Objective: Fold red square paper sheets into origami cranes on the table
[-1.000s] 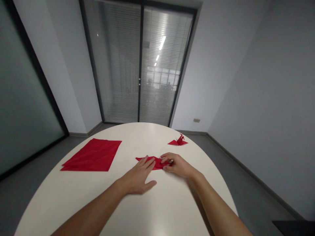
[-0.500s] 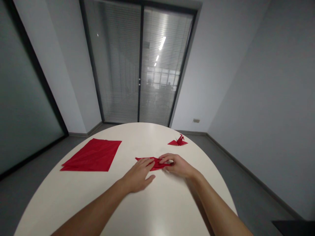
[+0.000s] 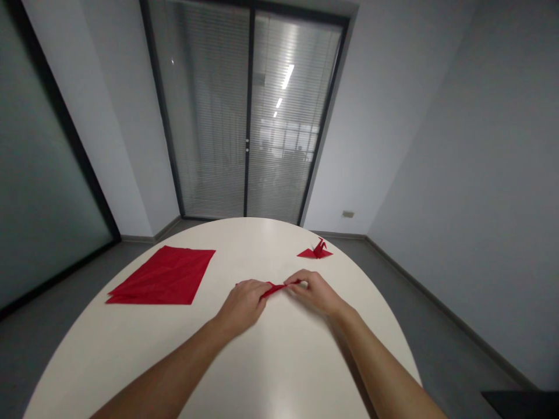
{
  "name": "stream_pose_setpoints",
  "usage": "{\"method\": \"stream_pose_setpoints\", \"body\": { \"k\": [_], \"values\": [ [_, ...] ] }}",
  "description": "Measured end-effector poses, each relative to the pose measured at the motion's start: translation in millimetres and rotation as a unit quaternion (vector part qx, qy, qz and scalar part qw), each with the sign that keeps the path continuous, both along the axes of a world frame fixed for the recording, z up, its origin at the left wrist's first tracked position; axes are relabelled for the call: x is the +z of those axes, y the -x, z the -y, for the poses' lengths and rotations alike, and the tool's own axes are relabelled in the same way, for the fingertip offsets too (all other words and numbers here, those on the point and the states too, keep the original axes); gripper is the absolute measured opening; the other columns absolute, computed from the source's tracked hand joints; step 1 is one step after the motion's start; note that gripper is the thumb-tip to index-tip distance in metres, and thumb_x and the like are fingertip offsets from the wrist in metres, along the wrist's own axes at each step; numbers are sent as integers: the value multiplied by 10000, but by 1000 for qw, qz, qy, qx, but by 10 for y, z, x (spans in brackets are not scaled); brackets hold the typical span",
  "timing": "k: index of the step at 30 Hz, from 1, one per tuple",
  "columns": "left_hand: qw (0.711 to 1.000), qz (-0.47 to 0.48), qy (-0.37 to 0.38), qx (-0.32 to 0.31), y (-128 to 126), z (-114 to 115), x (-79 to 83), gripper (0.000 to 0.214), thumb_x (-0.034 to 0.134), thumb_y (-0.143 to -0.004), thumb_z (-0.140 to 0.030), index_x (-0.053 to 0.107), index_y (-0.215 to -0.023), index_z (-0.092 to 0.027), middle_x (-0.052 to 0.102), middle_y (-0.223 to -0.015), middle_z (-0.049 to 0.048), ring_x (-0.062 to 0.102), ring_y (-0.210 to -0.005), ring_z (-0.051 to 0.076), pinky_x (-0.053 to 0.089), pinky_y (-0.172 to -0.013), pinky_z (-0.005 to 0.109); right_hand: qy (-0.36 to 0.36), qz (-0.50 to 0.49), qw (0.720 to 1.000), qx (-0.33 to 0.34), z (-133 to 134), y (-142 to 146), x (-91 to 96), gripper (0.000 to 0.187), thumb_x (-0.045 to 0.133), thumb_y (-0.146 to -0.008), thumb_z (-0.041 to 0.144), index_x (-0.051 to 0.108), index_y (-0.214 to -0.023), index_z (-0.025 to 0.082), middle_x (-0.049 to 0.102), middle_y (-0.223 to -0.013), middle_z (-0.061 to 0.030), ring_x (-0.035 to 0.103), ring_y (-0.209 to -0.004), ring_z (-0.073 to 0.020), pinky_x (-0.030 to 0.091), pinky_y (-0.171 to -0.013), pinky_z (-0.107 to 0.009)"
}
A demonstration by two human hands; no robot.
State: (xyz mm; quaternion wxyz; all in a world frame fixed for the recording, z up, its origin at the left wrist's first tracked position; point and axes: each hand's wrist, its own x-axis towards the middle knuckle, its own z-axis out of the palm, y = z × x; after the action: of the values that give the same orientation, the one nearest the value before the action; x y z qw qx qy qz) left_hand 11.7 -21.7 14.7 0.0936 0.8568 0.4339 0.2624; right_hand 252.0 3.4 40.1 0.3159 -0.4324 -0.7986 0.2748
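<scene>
A small folded piece of red paper [image 3: 276,287] is held between both hands just above the white round table [image 3: 271,372]. My left hand [image 3: 243,304] has its fingers curled around the paper's left end. Fingers of my right hand [image 3: 315,291] pinch the right end. Only a narrow red strip shows between the hands; the rest is hidden by fingers.
A stack of flat red paper sheets [image 3: 163,276] lies on the table's left side. A finished red paper crane [image 3: 316,251] sits near the far right edge. Glass doors with blinds [image 3: 248,116] stand beyond the table.
The folded paper lay flat under my spread left hand; now both hands have closed on it and lifted it, and it looks narrower.
</scene>
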Motion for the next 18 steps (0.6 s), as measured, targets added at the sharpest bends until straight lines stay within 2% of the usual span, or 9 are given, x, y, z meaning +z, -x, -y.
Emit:
{"method": "stream_pose_setpoints", "body": {
  "k": [3,7,13,16,18],
  "values": [
    [998,34,30,40,1,-8,40,326,501,-954,-208,709,-1200,-262,759,-1145,33,691,-1038,223,500,-924,338,43,-71,997,-8,-44,-7,-51,201,632,-892,316,759,-976,185,765,-988,-82,688,-920,-232,516,-838,-351],
    [988,106,80,74,-5,-33,59,287,511,-963,-324,750,-1114,-270,782,-1069,28,711,-926,221,485,-819,303,64,-143,987,-21,-95,-6,-103,261,683,-853,393,739,-972,167,751,-960,-89,673,-895,-226,509,-829,-359],
    [955,221,186,64,-55,-127,-14,340,530,-891,-421,731,-805,-159,728,-763,39,605,-674,189,397,-626,273,130,-225,965,-30,-142,22,-190,445,780,-771,484,695,-1055,152,708,-847,-55,627,-707,-165,499,-679,-315],
    [946,227,221,66,-72,-135,-16,396,518,-877,-472,674,-703,-152,661,-663,17,530,-605,167,334,-571,264,162,-229,959,-30,-172,28,-252,522,824,-717,479,673,-1087,144,685,-778,-30,609,-660,-151,491,-637,-297],
    [951,204,221,77,-72,-112,11,424,490,-901,-474,646,-666,-157,632,-625,9,512,-585,160,313,-565,264,164,-215,962,-36,-189,29,-286,511,828,-707,467,675,-1066,138,666,-729,-11,589,-626,-138,476,-613,-282]
  ]
}}
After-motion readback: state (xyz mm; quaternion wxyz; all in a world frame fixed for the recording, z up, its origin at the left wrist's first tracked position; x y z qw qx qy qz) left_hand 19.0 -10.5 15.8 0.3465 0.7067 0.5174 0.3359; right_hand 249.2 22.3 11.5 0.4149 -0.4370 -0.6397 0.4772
